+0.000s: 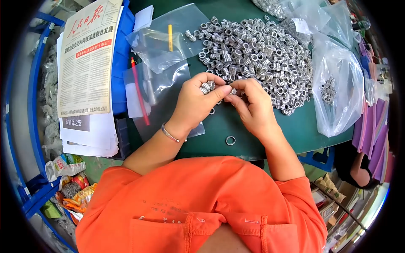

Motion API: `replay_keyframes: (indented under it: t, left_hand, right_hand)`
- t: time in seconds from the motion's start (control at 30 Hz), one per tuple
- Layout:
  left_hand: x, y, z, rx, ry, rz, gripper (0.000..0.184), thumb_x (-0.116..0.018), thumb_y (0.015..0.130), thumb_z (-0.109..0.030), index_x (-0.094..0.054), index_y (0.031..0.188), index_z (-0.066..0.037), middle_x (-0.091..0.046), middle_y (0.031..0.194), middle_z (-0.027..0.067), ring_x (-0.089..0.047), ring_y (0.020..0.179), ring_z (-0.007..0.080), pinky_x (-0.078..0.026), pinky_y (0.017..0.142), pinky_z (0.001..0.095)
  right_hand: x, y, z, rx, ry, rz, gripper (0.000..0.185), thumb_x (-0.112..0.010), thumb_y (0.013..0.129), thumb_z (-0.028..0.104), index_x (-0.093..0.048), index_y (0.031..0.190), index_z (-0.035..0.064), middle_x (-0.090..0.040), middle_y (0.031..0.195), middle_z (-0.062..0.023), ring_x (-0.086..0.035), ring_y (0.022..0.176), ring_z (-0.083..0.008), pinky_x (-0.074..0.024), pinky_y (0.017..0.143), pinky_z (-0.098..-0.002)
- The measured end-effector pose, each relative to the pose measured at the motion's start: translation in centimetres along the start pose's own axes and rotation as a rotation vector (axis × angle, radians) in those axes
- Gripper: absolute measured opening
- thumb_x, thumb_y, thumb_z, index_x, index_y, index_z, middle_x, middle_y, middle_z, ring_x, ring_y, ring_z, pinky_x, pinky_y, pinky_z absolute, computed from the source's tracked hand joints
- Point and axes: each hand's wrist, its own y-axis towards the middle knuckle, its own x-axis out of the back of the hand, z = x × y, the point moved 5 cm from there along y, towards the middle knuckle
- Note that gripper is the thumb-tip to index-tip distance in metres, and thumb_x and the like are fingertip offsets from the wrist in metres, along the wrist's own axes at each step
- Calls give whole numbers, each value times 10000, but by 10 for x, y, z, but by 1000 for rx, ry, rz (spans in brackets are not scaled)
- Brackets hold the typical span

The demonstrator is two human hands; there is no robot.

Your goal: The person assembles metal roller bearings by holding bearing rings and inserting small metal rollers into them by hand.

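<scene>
Leftmost, a red pen (140, 92) lies near the left edge of the bench (253, 145). The left hand (195, 99) cups several metal rings (206, 87); a loose ring (230, 140) lies by the near edge. The right hand (253, 103) pinches a small metal piece (233, 91) before the ring pile (270, 59).

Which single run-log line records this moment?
left hand: holding metal rings; right hand: fingertips near left thumb; ring pile: beyond hands; loose ring: on table
</scene>
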Motion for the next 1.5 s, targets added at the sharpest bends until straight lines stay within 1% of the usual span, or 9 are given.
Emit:
replay_keyframes:
  t: [0.2,0.3,0.4,0.47,0.57,0.97,1.2,1.4,1.5]
  left_hand:
    - [-11,-8,13,240,-305,193,152,-606,821,-94,-557,927,4,-531,679,14,-452,524,56,-347,438,187]
    - [-12,-8,5,109,-184,185,133,-602,813,-67,-563,923,-2,-548,699,16,-467,544,50,-355,445,183]
    - [-10,-8,-3,-79,59,96,133,-609,794,-29,-574,920,-9,-567,742,20,-478,562,44,-372,457,182]
    - [-10,-8,-2,-87,-19,77,136,-635,753,-31,-597,881,-5,-627,815,32,-571,761,91,-456,715,227]
    - [-14,-10,-8,-161,113,121,143,-635,763,-2,-591,898,-18,-582,808,10,-514,656,41,-415,563,168]
    - [-13,-13,-15,-456,293,57,137,-678,693,-4,-592,796,-27,-599,757,52,-577,680,135,-448,613,235]
    - [-16,-14,-14,-521,303,95,162,-713,681,-30,-592,788,-31,-593,748,37,-562,670,108,-442,599,225]
    - [-5,-6,0,-75,-285,4,111,-636,810,-115,-567,818,-29,-496,585,-16,-418,472,34,-323,433,168]
    - [5,-1,2,-81,-388,-45,119,-623,819,-116,-551,841,-24,-487,577,-15,-402,464,37,-326,429,178]
  right_hand:
    - [-6,-19,-15,-129,397,-65,235,-644,731,-12,-552,946,12,-533,797,-68,-515,708,-143,-426,629,-239]
    - [-3,-22,-13,-233,726,-154,217,-653,738,-16,-568,937,4,-534,841,-34,-494,754,-97,-416,664,-209]
    - [1,-24,-20,-104,611,-108,209,-653,732,-25,-574,925,-5,-538,842,-41,-504,758,-103,-423,670,-216]
    - [3,-24,-21,-133,614,-125,187,-643,740,-28,-578,916,-19,-552,856,-53,-516,763,-112,-428,674,-224]
    - [6,-23,-21,11,515,-142,176,-629,748,-34,-581,918,-27,-568,884,-72,-532,778,-121,-431,677,-227]
    - [2,-29,-22,-58,570,-112,136,-565,809,-22,-585,943,-34,-589,896,-84,-553,785,-123,-439,677,-226]
    - [-13,-41,-36,-402,1117,-28,167,-533,845,30,-559,992,-43,-586,856,-96,-522,696,-99,-401,557,-180]
    - [3,-34,-31,-436,1663,-62,174,-441,813,52,-537,926,-39,-572,891,-180,-515,627,-141,-349,408,-199]
    - [12,-39,-49,-556,1063,16,84,-543,788,25,-592,842,-16,-605,780,-94,-537,589,-140,-389,429,-220]
